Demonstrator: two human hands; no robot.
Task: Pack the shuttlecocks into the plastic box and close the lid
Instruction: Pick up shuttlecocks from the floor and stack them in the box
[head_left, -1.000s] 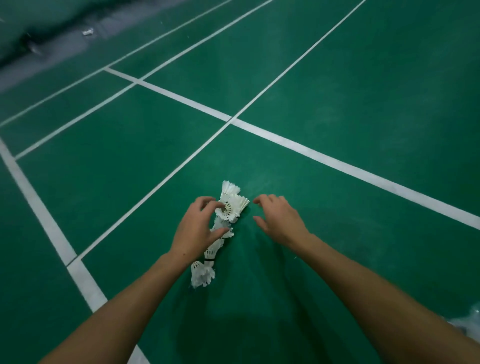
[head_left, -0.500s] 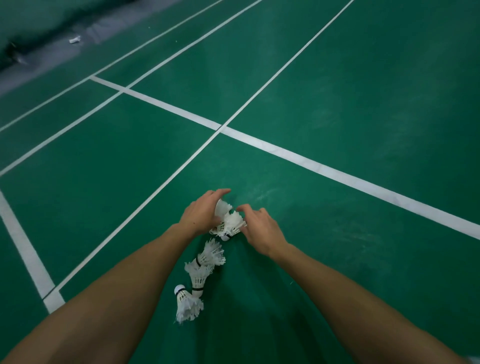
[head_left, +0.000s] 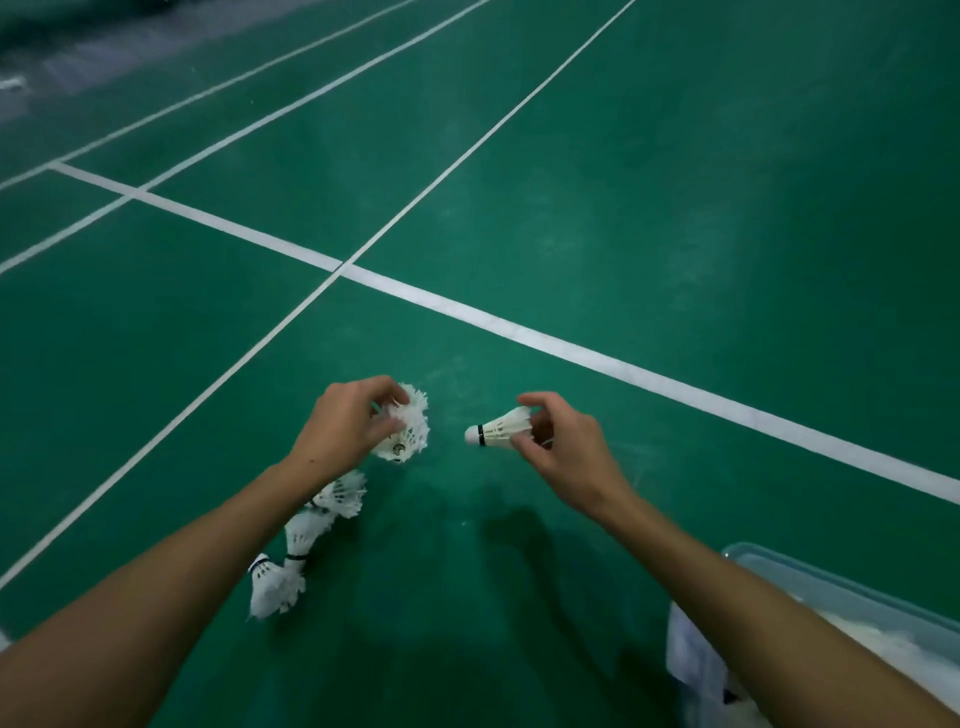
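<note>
My left hand (head_left: 345, 428) grips the upper end of a nested chain of white shuttlecocks (head_left: 408, 431), whose feathered skirts fan out past my fingers. The chain's lower part (head_left: 304, 535) trails down under my left forearm to a last shuttlecock (head_left: 270, 584) near the floor. My right hand (head_left: 563, 441) pinches a single white shuttlecock (head_left: 501, 427) by its feathers, cork pointing left toward the chain. The two hands are apart. A clear plastic box (head_left: 831, 590) with white contents sits at the lower right, partly hidden by my right forearm.
All around lies a green badminton court floor (head_left: 675, 182) with white lines (head_left: 519, 327) crossing ahead of my hands. Something white (head_left: 696, 660) lies beside the box at the lower right. A grey strip (head_left: 78, 57) runs along the far left edge.
My right hand has pulled one shuttlecock off the chain's top and moved it right. The hands, close together before, are now apart. The box has come into view at the lower right.
</note>
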